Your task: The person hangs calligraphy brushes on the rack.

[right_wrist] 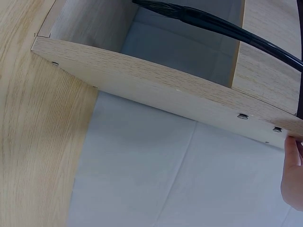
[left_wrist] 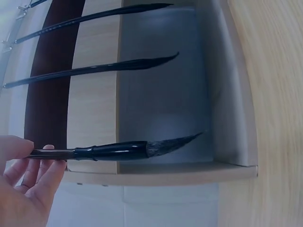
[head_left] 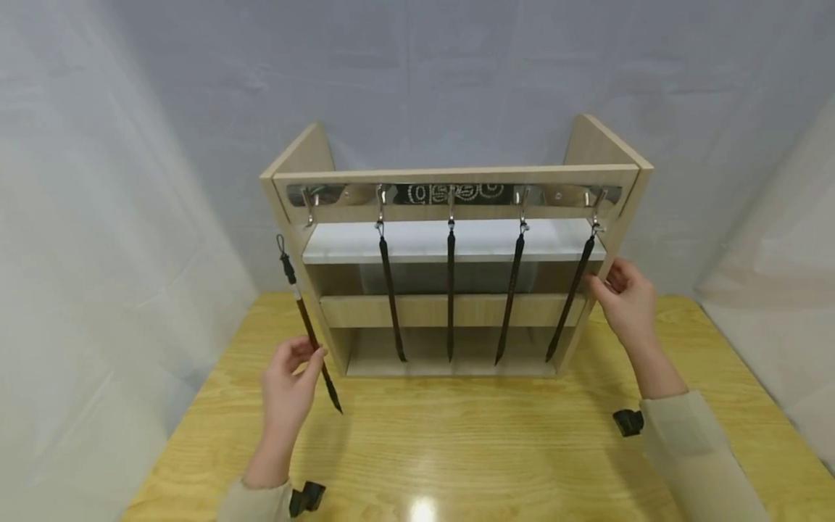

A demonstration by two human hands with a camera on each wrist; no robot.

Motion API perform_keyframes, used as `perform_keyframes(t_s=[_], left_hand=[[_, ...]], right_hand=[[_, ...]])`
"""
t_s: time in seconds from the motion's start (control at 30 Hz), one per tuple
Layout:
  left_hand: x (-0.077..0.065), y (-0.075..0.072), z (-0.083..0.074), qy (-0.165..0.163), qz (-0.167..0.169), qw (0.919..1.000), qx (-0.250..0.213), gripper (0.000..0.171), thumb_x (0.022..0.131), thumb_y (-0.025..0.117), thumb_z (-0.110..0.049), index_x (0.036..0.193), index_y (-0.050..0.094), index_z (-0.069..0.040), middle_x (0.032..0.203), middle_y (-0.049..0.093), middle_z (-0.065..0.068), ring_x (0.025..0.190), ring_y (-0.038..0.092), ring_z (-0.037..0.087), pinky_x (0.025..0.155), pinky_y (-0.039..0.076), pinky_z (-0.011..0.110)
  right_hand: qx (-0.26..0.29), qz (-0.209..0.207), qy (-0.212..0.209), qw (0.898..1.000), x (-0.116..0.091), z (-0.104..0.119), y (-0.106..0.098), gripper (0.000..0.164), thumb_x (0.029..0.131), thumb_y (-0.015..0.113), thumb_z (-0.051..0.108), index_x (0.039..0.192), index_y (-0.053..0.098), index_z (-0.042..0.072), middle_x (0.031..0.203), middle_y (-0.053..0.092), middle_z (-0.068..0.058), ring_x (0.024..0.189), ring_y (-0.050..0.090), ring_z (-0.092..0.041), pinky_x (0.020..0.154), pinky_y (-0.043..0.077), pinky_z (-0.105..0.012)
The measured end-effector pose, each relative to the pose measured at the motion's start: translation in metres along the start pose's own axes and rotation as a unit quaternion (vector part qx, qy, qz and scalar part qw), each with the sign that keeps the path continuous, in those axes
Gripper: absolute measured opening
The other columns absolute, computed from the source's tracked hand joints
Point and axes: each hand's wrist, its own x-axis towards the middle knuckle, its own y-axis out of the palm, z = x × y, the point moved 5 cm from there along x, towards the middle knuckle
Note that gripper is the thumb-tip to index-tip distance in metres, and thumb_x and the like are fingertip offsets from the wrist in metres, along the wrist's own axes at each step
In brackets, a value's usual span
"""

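My left hand (head_left: 289,383) pinches a dark calligraphy brush (head_left: 308,319) by its handle, left of a wooden shelf's left side. The brush tilts with its hanging loop up and its bristle tip down. In the left wrist view the brush's black bristles (left_wrist: 170,145) point away from the thumb and fingers. My right hand (head_left: 629,301) grips the edge of the shelf's right side panel (head_left: 609,261), thumb in front. Only part of that hand (right_wrist: 293,177) enters the right wrist view. Several matching brushes (head_left: 451,297) hang tip down from hooks along the shelf's top front.
A shiny metal hook rail (head_left: 346,196) runs across the shelf's top board, and its leftmost hook (head_left: 308,210) carries no brush. The shelf stands on a yellow wood-grain table (head_left: 457,442). Pale sheeting (head_left: 457,87) hangs behind and at both sides.
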Motion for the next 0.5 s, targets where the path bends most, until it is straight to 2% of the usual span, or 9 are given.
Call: perform_keyframes(t_s=[0.1, 0.3, 0.5], left_hand=[[0.001, 0.004, -0.005, 0.011, -0.001, 0.9999, -0.005, 0.016, 0.078, 0.061, 0.006, 0.092, 0.055, 0.01, 0.084, 0.059, 0.017, 0.075, 0.058, 0.009, 0.063, 0.05, 0.013], [0.002, 0.008, -0.013, 0.043, -0.002, 0.9989, 0.02, 0.016, 0.078, 0.062, 0.007, 0.093, 0.057, 0.01, 0.082, 0.059, 0.017, 0.074, 0.056, 0.004, 0.062, 0.048, 0.01], [0.003, 0.009, -0.013, 0.046, -0.003, 0.9983, 0.037, 0.016, 0.079, 0.062, 0.004, 0.093, 0.058, 0.009, 0.083, 0.06, 0.016, 0.075, 0.059, 0.015, 0.062, 0.048, 0.009]], right_hand=[[-0.005, 0.002, 0.004, 1.0, 0.0, 0.0, 0.0, 0.037, 0.082, 0.059, 0.006, 0.114, 0.05, -0.011, 0.109, 0.055, -0.027, 0.097, 0.056, -0.007, 0.078, 0.045, -0.014], [-0.013, 0.006, 0.011, 1.0, 0.0, 0.0, 0.0, 0.037, 0.083, 0.059, 0.007, 0.114, 0.051, -0.01, 0.11, 0.055, -0.026, 0.1, 0.056, -0.012, 0.08, 0.045, -0.015], [-0.012, 0.001, 0.008, 1.0, 0.0, 0.0, 0.0, 0.036, 0.082, 0.059, 0.006, 0.114, 0.051, -0.01, 0.109, 0.055, -0.027, 0.099, 0.056, -0.011, 0.079, 0.045, -0.015]])
